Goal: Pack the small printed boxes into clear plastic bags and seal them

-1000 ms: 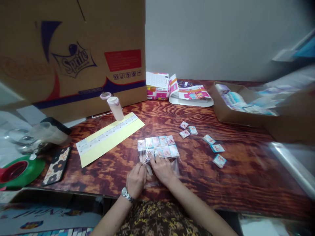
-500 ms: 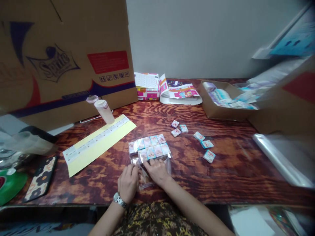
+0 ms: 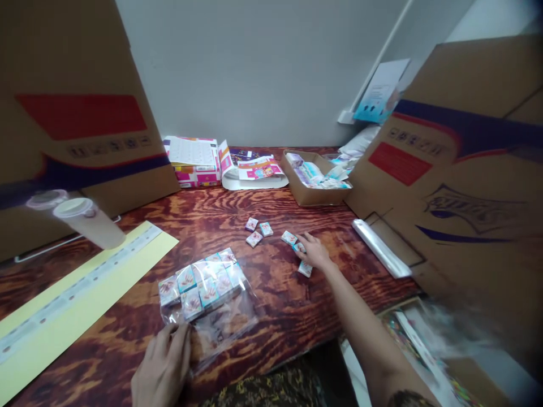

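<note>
A clear plastic bag [image 3: 237,314] lies on the table with two rows of small printed boxes [image 3: 207,291] inside. My left hand [image 3: 163,362] has its curled fingers pinching the bag's near left edge. Farther right, my right hand [image 3: 314,251] is over a loose group of three small boxes, fingers apart around the middle box [image 3: 298,247]. Another box [image 3: 289,237] lies just beyond my fingertips, and one [image 3: 305,268] sits below my hand. Three more loose boxes [image 3: 254,239] lie to the left of that hand.
A yellow sheet with a label strip [image 3: 89,305] and a pale bottle [image 3: 91,223] are at the left. An open carton of packets [image 3: 316,195] and pink printed packaging [image 3: 254,172] stand at the back. Large cardboard boxes [image 3: 458,152] flank the table; a clear plastic roll [image 3: 382,249] lies right.
My view has turned right. My right hand has left the bag and reached out to the loose boxes. My left hand remains at the bag's near edge.
</note>
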A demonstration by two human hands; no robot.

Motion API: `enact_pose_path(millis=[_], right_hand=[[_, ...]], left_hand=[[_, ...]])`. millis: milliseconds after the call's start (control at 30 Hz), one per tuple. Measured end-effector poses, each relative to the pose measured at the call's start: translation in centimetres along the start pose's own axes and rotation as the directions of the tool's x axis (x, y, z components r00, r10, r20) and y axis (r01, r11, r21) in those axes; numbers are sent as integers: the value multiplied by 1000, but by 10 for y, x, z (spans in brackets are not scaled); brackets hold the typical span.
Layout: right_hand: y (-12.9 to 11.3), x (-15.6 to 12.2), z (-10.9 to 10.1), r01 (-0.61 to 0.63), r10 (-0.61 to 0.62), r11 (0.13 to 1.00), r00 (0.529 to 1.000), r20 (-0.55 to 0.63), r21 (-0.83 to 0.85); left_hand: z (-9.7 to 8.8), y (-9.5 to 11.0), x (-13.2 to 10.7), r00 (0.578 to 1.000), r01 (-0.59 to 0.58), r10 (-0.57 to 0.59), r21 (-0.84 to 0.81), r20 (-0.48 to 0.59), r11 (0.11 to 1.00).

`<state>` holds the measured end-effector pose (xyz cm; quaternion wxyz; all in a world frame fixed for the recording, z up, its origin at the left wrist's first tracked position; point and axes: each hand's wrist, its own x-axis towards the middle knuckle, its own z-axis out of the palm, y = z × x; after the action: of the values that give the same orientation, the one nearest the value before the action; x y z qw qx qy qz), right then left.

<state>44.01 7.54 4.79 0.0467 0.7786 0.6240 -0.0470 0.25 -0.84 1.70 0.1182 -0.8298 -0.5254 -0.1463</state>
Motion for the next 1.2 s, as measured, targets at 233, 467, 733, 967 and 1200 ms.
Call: enact_pose_path(millis=[233,467,733,967,1200], right_hand=[[12,-1,5,111,-112,994,990,81,12],[-14,24,-6,-112,117,993,985,-125,45],[-39,49,9,-70,70,991,998,1,111],[-10,31,2,288,-290,938,957,-18,193],[-28,39,18,110,-90,974,991,-104,199]], left_hand=[[2,3,-1,995,70,-77,-107,-58,992],[-1,7,-2,989,90,-112,-202,-100,975],[-5,0,-6,999,47,-51,-180,-14,983],[-3,10,-6,995,95,-98,-85,-26,992],[-2,11,-8,987,162,-162,-9,10,987]])
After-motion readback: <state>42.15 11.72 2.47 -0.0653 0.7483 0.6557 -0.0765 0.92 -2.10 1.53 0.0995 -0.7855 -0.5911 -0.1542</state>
